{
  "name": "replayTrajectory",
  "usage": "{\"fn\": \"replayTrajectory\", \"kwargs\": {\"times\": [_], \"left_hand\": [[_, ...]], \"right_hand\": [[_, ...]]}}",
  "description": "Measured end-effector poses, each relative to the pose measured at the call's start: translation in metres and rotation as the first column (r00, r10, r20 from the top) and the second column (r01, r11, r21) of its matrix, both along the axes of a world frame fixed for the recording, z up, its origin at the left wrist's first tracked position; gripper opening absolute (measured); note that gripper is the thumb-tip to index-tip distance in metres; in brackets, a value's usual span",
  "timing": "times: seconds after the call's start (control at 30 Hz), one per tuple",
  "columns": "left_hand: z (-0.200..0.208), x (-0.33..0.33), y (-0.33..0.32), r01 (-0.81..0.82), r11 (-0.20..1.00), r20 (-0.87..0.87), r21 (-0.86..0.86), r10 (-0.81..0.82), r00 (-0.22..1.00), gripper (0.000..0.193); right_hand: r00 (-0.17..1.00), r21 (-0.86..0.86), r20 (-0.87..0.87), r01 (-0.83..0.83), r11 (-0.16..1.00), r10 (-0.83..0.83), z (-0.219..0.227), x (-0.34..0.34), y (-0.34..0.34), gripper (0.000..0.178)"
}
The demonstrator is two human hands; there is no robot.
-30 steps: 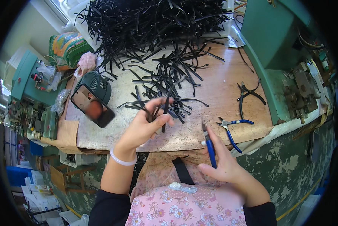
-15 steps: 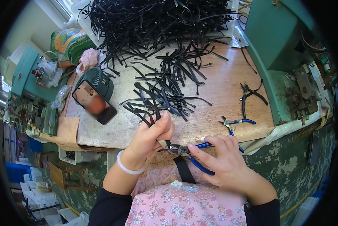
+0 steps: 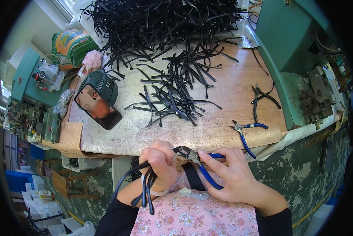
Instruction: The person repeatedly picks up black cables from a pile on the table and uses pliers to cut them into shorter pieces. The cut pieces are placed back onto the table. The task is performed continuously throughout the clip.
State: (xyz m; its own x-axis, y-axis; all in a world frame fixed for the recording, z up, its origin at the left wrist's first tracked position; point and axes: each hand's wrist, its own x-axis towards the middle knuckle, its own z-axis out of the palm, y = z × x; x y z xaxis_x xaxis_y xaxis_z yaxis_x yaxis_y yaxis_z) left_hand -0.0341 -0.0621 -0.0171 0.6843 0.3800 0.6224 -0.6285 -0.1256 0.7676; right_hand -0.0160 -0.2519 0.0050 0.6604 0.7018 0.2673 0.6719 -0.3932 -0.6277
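Observation:
My left hand (image 3: pixel 160 163) is closed round several black eyeglass temples (image 3: pixel 146 188), whose curved ends hang toward the lower left over my forearm. In my right hand (image 3: pixel 235 173) is a pair of blue-handled nippers (image 3: pixel 212 177), the fingers wrapped about the grips. The nippers' jaws are at the end of a temple beside my left fingertips; whether they bite on it is too small to tell. A loose pile of temples (image 3: pixel 176 98) lies on the wooden table (image 3: pixel 133 137) in front of me.
A large heap of temples (image 3: pixel 160 23) fills the table's far side. On the right lie blue-handled nippers (image 3: pixel 243 133) and black-handled nippers (image 3: pixel 257 100), beside a green machine (image 3: pixel 280 51). A phone (image 3: pixel 97 106) leans on a round green fan (image 3: pixel 107 86) at left.
My left hand has turned over and come lower, so the temples that pointed up over the table now hang down-left. The nippers have shifted little and stay by the fingertips.

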Motion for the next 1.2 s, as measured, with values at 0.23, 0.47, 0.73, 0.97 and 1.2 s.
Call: {"fn": "replayTrajectory", "kwargs": {"times": [0.23, 0.47, 0.73, 0.97, 1.2], "left_hand": [[0.008, 0.004, 0.021, 0.227, 0.922, -0.277, -0.313, -0.318, 0.907, 0.041], [0.004, 0.011, 0.03, 0.418, 0.837, -0.279, -0.353, -0.521, 0.807, 0.045], [0.002, 0.021, 0.027, 0.461, 0.714, -0.205, -0.526, -0.633, 0.746, 0.045], [-0.01, 0.041, 0.044, 0.353, 0.902, -0.338, -0.247, -0.422, 0.841, 0.039], [-0.02, 0.114, 0.029, 0.136, 0.21, -0.192, 0.968, 0.276, 0.942, 0.02]], "right_hand": [[0.996, -0.042, 0.09, 0.009, 0.999, -0.006, -0.014, 0.001, -0.005, 0.076], [0.994, -0.04, 0.101, -0.028, 0.999, 0.032, -0.009, 0.006, -0.006, 0.075], [1.0, 0.473, -0.018, 0.01, 0.881, -0.001, -0.032, -0.006, -0.012, 0.072], [0.999, 0.079, 0.042, 0.017, 0.997, -0.021, -0.024, 0.004, -0.01, 0.075], [0.998, 0.039, -0.047, -0.042, 0.998, 0.043, -0.027, -0.004, -0.01, 0.072]]}}
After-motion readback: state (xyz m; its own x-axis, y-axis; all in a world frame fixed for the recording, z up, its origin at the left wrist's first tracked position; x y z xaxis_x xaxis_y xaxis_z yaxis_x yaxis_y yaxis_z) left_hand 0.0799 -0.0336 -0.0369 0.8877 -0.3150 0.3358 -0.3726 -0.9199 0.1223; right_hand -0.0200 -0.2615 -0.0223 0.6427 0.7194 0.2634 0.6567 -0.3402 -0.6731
